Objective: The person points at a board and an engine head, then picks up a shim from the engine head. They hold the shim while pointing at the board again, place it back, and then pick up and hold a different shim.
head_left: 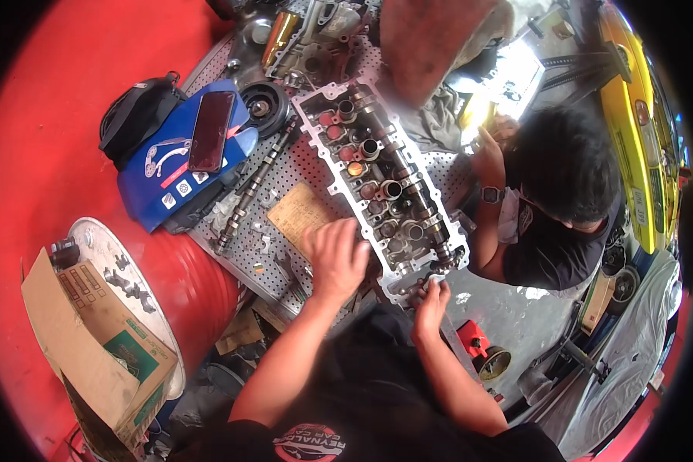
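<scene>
A long metal cylinder head (393, 189) lies at a slant on the perforated metal bench (289, 173), with a camshaft (403, 165) along its right side. My left hand (337, 258) is beside its lower left edge, fingers apart and holding nothing that I can see. My right hand (431, 304) is at the lower end of the cylinder head, thumb and fingers pressed together near the sprocket end; what they hold, if anything, is too small to name. A brown cardboard piece (299, 212) and a second camshaft (254, 189) lie left of the cylinder head.
A co-worker (562, 185) leans in at the right, hands near a bright lamp (516, 77). A blue box (173, 165) carries a phone (212, 131). A pulley (262, 106) and engine parts (319, 54) sit at the top. An open carton (92, 323) stands lower left.
</scene>
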`<state>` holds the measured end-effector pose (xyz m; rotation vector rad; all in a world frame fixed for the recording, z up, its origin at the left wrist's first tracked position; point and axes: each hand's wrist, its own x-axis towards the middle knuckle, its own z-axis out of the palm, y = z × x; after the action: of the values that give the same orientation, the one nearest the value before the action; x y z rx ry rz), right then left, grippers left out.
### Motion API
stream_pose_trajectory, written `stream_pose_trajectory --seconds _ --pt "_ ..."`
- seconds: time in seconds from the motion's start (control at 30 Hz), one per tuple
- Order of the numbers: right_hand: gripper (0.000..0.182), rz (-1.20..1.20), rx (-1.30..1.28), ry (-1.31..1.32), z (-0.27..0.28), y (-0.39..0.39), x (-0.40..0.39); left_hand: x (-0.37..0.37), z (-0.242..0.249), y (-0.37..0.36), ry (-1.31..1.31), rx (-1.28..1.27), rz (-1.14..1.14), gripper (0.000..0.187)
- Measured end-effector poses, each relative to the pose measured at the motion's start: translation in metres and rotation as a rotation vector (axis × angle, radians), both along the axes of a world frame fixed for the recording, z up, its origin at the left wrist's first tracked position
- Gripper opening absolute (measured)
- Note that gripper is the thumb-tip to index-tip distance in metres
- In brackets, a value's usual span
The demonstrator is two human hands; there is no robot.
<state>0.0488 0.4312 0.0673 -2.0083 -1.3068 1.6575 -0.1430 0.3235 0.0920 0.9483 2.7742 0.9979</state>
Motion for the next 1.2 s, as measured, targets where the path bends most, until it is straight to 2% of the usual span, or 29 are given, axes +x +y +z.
stream_pose_trajectory --seconds 0.03,0.07,0.1,0.2,0.3,0.33,0.43,0.47,0.57,0.67,0.73,0.77,0.83,0.9,0.93,1.03,1.07,1.17,1.2 --pt "0.062 0.117 0.103 -0.079 0.000 -0.005 0.015 -0.001 -0.004 -0.017 0.007 -0.013 0.079 0.041" --pt "0.062 0.240 0.192 -0.102 0.034 -0.009 0.009 -0.001 -0.013 -0.037 -0.015 -0.065 0.159 0.043" --pt "0.060 0.423 0.320 -0.125 0.045 -0.014 0.017 0.000 -0.026 -0.058 -0.038 -0.116 0.238 0.044" --pt "0.050 0.996 0.666 -0.051 0.085 -0.012 -0.004 0.007 -0.069 -0.121 0.022 -0.302 0.242 0.051" --pt "0.048 1.260 0.816 0.048 0.085 -0.009 -0.052 0.023 -0.075 -0.153 0.012 -0.399 0.283 0.055" --pt "0.048 1.275 0.841 0.042 0.081 -0.009 -0.071 0.030 -0.079 -0.161 -0.013 -0.454 0.367 0.057" --pt "0.049 1.311 0.894 0.032 0.071 -0.006 -0.126 0.051 -0.093 -0.178 -0.120 -0.370 0.777 0.057" --pt "0.048 1.334 0.926 0.007 0.068 -0.005 -0.141 0.054 -0.085 -0.176 -0.228 -0.315 0.962 0.054" --pt "0.047 1.411 0.986 -0.112 0.057 -0.001 -0.173 0.059 -0.101 -0.182 -0.537 0.069 1.536 0.050" --pt "0.046 1.463 1.006 -0.211 0.042 0.000 -0.186 0.042 -0.099 -0.168 -0.917 0.566 1.728 0.043" --pt "0.047 1.512 0.970 -0.276 0.037 -0.002 -0.194 0.043 -0.147 -0.179 -0.961 0.655 1.791 0.039" --pt "0.053 1.545 0.977 -0.344 0.034 -0.003 -0.195 0.049 -0.183 -0.193 -0.906 0.588 1.833 0.038" --pt "0.062 1.460 1.065 -0.280 0.014 -0.006 -0.190 0.069 -0.262 -0.220 -0.715 0.300 1.923 0.040" --pt "0.071 1.411 1.113 -0.260 0.006 -0.008 -0.187 0.083 -0.305 -0.234 -0.518 0.014 2.012 0.045" --pt "0.072 1.400 1.143 -0.267 0.001 -0.009 -0.186 0.054 -0.235 -0.205 -0.715 -0.179 2.121 0.051" --pt "0.068 1.407 1.165 -0.353 -0.001 -0.016 -0.188 0.055 -0.235 -0.202 -0.610 -0.211 2.112 0.052" --pt "0.067 1.406 1.168 -0.380 -0.003 -0.018 -0.190 0.053 -0.242 -0.203 -0.561 -0.280 2.172 0.051" --pt "0.064 1.385 1.209 -0.452 -0.011 -0.017 -0.191 0.055 -0.247 -0.202 -0.443 -0.381 2.051 0.054" --pt "0.064 1.374 1.196 -0.428 -0.009 -0.017 -0.191 0.048 -0.223 -0.189 -0.454 -0.352 2.064 0.054"
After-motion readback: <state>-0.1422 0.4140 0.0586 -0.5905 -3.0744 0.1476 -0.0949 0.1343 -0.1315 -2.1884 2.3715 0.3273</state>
